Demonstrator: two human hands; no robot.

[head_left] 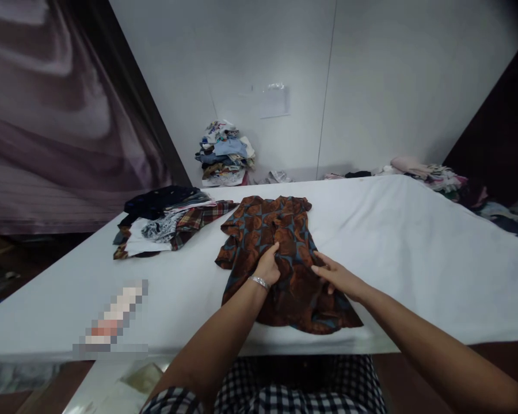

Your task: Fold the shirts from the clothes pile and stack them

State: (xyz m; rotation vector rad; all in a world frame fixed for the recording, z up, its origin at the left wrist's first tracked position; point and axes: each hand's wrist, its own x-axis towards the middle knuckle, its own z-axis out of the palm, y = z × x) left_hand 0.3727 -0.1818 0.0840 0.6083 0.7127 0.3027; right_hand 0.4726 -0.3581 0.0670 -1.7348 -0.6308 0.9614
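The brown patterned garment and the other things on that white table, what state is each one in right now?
Brown patterned garment: spread flat, under both hands.
Left hand: pinching a fold of the cloth.
Right hand: resting flat on the cloth.
Folded clothes stack: lying apart on the table.
Clothes pile: heaped against the wall.

Soft, even light falls from overhead, brightest on the white table (414, 253) and the wall behind it; shadows on the table are faint. Left of the table the curtain (47, 115) smears into blurred streaks, and the corners beyond the table darken (a wide lens bends the table's edges too). On the table's near left a small patch is pixelated (112, 319). The centre stays reasonably sharp.
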